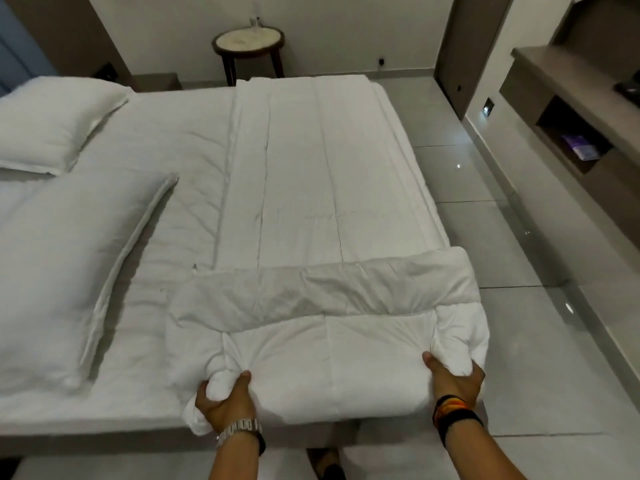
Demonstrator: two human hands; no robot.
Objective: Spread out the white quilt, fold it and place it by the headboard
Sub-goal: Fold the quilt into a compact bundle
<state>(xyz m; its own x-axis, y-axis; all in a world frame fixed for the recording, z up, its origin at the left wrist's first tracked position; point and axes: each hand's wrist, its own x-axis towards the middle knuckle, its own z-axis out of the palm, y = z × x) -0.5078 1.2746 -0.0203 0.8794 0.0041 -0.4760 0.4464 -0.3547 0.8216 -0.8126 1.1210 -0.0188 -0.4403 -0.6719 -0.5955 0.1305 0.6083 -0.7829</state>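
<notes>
The white quilt [311, 188] lies as a long folded strip across the foot half of the bed [166, 140], reaching the far side. Its near end is doubled back into a thick roll at the bed's near edge. My left hand [223, 400] grips the roll's left corner, fingers sunk in the fabric. My right hand [453, 375] clutches the bunched right corner, which hangs past the mattress edge. Two white pillows [72, 271] lie at the left, on the headboard side; the headboard itself is out of view.
A round side table [248, 43] stands beyond the bed's far side. Glossy grey floor tiles [485, 209] stretch along the right. A wall unit with an open shelf [568, 136] lines the right wall. A dark door [460, 46] is at the back right.
</notes>
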